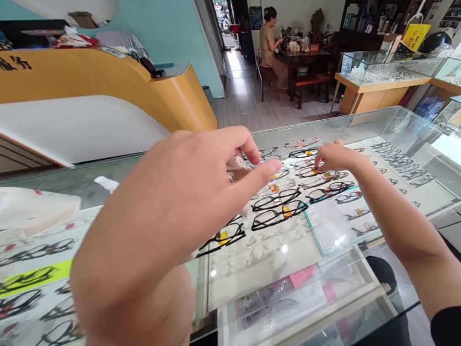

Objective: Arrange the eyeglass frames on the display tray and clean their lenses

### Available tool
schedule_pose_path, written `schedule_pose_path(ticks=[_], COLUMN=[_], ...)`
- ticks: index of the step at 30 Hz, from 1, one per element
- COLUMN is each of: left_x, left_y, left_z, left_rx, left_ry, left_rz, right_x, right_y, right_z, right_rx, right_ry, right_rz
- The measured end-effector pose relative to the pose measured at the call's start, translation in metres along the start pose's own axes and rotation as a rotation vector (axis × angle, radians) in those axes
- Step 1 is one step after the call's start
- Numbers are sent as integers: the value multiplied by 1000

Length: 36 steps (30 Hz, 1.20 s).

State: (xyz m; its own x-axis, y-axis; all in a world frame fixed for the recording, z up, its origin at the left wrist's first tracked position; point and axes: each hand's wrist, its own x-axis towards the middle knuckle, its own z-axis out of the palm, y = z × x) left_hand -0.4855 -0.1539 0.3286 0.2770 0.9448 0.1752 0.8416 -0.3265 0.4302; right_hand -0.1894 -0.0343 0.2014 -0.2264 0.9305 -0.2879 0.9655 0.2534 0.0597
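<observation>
The room has a turquoise wall point(159, 20), a grey wood-look floor point(239, 105) and, in the foreground, a transparent glass worktop point(243, 282). At far left, a curved yellow-and-white service counter point(180, 98) stands beyond the worktop. Below it in view are a blurred white object point(13, 206) and dark-rimmed spectacles point(51, 248) on a pale backing.

Left of centre, the left hand point(197, 176) is raised over the worktop. Its index finger is curled and its thumb extended; a pale, textured item point(238, 164) shows between them. Whether the fingers grip it cannot be determined.

At centre, black-rimmed spectacles point(279, 214) with orange tags lie in two uneven columns. This arrangement appears largely formed, with adjustment in progress at the right column. The number of pairs left to handle cannot be established.

The right hand point(332, 157) reaches down to thin-rimmed spectacles with an orange tag point(312, 171) in that column. Its fingers are bent at the rim; contact is apparent, grip is not verifiable. Closely spaced neighbouring pairs restrict access, and the left hand and forearm obstruct the view of the worktop's middle.

Farther right are a white turquoise-edged panel point(333, 239) and glass display cases point(393, 68). A seated person point(270, 52) occupies the background.
</observation>
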Motion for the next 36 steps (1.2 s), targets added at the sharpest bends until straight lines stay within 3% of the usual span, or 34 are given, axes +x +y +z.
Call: schedule_pose_path(ticks=[11,21,28,32,36], left_x=[0,0,1,0,0], left_y=[-4,5,0,0,-1], left_z=[0,-2,-1,-2,-1], left_rx=[-41,78,76,62,49], left_ry=[5,-17,4,-26,-12], left_rz=[46,-53,2,2,7], right_x=[3,0,-2,-5,-3], right_y=[-3,-9,-8,-4,-4], right_z=[2,-1,0,-3,-3], right_rx=[32,26,35,56,80], right_ry=[-26,-36,-45,25,186], right_rz=[-6,8,11,23,83])
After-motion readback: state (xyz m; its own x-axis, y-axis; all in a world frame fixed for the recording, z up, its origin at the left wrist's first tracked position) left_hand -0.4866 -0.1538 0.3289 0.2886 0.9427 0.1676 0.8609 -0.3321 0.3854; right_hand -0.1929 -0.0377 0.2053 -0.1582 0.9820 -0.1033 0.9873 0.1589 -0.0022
